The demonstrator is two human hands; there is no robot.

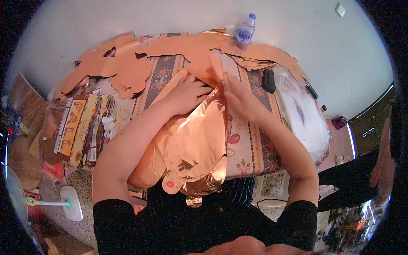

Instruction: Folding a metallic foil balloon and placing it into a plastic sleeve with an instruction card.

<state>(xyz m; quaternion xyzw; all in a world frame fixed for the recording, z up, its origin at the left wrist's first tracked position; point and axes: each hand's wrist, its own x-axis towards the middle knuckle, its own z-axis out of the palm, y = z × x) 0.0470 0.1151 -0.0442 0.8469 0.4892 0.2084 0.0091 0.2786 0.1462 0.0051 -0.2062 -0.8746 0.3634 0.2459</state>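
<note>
Touching copper foil (197,134), left grip (191,92) uncurled, right grip (241,98) state unclear; beyond, upright bottle (246,29), contents indistinct.

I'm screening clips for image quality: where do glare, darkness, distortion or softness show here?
In the head view, glare streaks the foil near both hands; the left hand shows fairly distinct fingers, while the right hand looks softer; the plastic packs look washed out; the table appears bowed; corners are black, and the lower right is dim and grainy.
</note>
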